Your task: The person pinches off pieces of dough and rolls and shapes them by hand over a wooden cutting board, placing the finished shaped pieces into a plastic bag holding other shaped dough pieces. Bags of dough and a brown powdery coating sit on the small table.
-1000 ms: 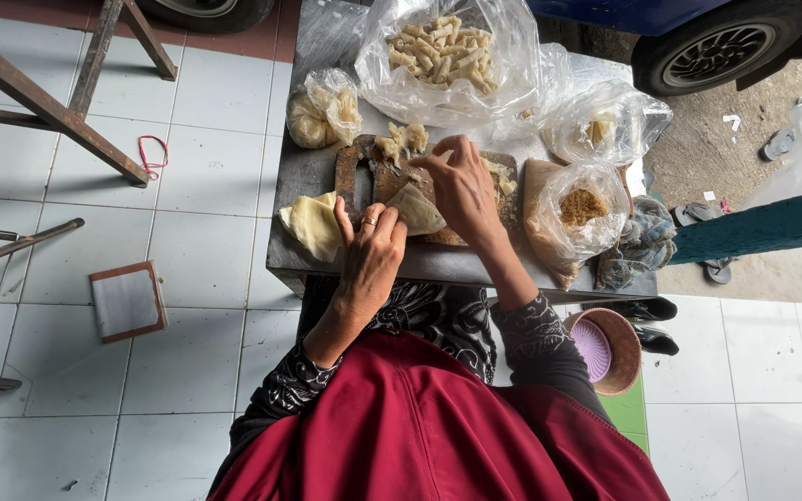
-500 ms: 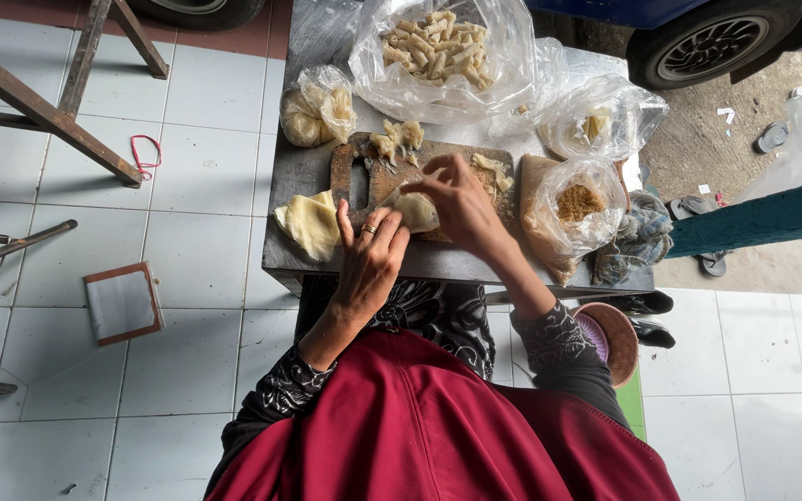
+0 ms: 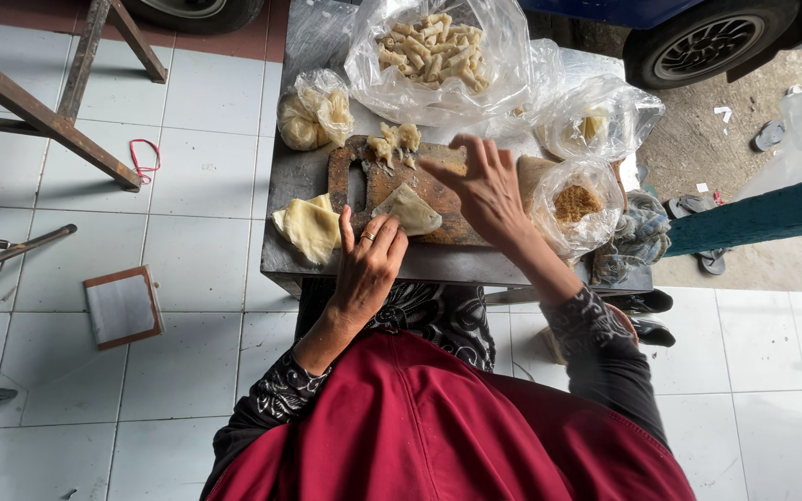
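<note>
My left hand rests at the near edge of a wooden cutting board, its fingertips touching a pale folded wrapper that lies on the board. My right hand hovers above the board's right half, fingers spread, holding nothing. A small heap of filled pieces sits at the board's far edge. A stack of pale wrapper sheets lies left of the board on the small dark table.
A large clear bag of rolled snacks stands at the back. A smaller bag is at left, a bag of brown filling at right. A cloth, wooden frame legs, a tile-like square and car wheels surround the table.
My right hand has let go of the wrapper and lifted away to the right with fingers spread. The folded wrapper now lies on the board under my left fingertips.
</note>
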{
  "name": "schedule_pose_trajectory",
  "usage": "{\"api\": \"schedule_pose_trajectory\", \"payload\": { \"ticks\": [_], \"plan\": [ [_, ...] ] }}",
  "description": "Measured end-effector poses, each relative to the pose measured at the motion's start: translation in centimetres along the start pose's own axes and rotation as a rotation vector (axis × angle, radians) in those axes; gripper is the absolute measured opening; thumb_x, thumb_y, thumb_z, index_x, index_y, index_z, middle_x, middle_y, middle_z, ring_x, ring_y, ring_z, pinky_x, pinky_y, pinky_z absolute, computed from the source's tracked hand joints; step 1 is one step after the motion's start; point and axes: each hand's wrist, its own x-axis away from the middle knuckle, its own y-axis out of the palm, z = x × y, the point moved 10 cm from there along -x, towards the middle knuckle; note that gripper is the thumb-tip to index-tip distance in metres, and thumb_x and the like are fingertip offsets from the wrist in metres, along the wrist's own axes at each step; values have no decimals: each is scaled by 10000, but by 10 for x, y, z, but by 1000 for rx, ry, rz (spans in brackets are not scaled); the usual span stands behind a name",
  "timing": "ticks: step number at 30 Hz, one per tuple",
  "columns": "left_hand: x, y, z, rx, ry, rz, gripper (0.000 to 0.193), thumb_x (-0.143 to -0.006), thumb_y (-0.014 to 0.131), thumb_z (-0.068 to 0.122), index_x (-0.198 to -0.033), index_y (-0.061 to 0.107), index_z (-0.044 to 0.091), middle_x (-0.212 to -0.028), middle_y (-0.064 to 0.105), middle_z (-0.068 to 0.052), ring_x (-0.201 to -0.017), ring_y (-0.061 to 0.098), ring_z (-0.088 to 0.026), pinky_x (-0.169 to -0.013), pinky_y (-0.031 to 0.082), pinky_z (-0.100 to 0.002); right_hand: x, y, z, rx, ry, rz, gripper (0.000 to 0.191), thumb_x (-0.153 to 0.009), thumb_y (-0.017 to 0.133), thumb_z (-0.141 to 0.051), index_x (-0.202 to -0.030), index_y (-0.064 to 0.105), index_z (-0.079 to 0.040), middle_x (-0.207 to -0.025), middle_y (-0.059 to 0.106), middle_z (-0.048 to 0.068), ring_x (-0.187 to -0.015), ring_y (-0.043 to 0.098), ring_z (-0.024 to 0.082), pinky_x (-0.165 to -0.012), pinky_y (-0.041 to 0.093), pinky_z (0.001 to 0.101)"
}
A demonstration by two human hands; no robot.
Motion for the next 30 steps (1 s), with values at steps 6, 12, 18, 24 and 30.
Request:
{"api": "schedule_pose_trajectory", "payload": {
  "ticks": [6, 12, 18, 24, 30],
  "plan": [
    [10, -4, -1, 30, -43, 7, 214, -920, 643, 22, -1134, 648, 10, -1184, 591, -102, -1270, 603, -243, -1222, 231, -645, -17, 9, -20, -3, -28, 14, 652, -876, 579, 12, -1388, 686, -377, -1314, 505, 88, -1124, 496, 248, -888, 410, 388],
    [6, 3, -4, -16, -33, -28, 272, -928, 620, 34, -1195, 645, -11, -1203, 596, -123, -1308, 585, -261, -1226, 243, -632, -11, -3, -9, -154, -26, -23, 671, -1012, 485, 62, -1310, 645, -517, -1382, 497, 51, -1119, 481, 206, -931, 415, 346],
    [10, 7, -3, -57, -19, -48, 333, -929, 605, 80, -1241, 643, -28, -1278, 606, -148, -1337, 561, -272, -1210, 214, -660, 21, 7, -65, 319, -222, 62, 661, -996, 642, -195, -1608, 446, -348, -1427, 467, 57, -1226, 447, 214, -1052, 337, 505],
    [17, 3, 5, -69, -41, -61, 330, -949, 605, 81, -1262, 650, -10, -1272, 603, -108, -1375, 540, -259, -1210, 201, -674, 33, 15, -55, 440, -225, 100, 713, -961, 686, -207, -1625, 445, -299, -1456, 463, 22, -1267, 434, 201, -1103, 291, 508],
    [17, -15, 16, -114, -59, -53, 383, -935, 608, 84, -1304, 655, -7, -1325, 606, -87, -1324, 542, -241, -1205, 190, -660, 39, 0, 1, -43, 191, 21, 767, -899, 526, 120, -1428, 590, -432, -1459, 435, 82, -1271, 422, 240, -1053, 330, 413]
  ]
}}
